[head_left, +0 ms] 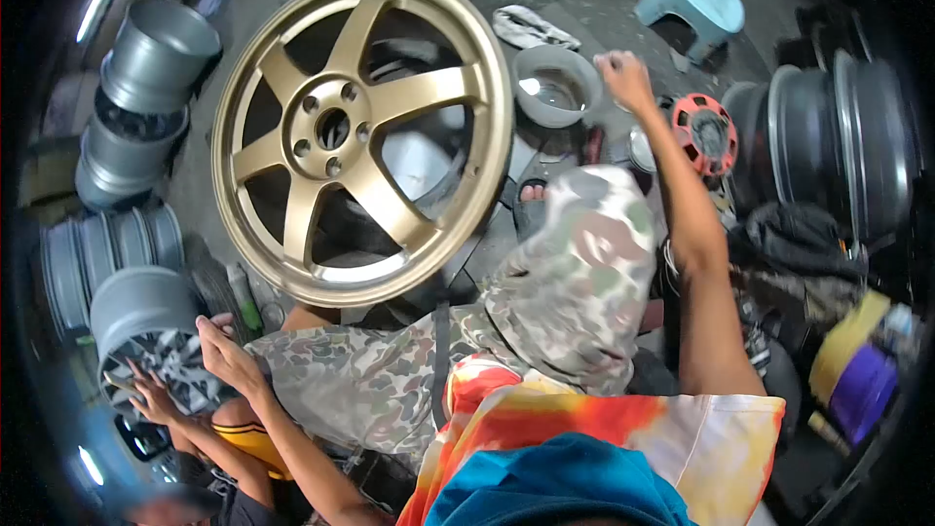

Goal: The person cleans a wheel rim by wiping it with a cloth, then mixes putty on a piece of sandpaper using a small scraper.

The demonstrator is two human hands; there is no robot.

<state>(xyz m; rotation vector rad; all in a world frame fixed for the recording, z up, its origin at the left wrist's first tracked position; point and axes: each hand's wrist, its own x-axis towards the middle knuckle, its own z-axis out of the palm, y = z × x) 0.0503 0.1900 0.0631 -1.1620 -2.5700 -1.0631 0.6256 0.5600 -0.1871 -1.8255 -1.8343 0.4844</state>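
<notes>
A large gold six-spoke wheel rim lies tilted in front of my knees, upper left of centre. My right hand is raised just right of a translucent bowl holding some liquid; its fingers are curled together, and what they hold, if anything, is too small to tell. At the lower left, my left hand is beside a grey wheel, near the rim's lower left side. Its fingers are bent, slightly blurred, and whether they hold anything does not show.
Another person's hand touches the grey wheel at lower left. Stacked silver rims line the left side, dark rims the right. A blue stool, a cloth and a red round part are on the floor.
</notes>
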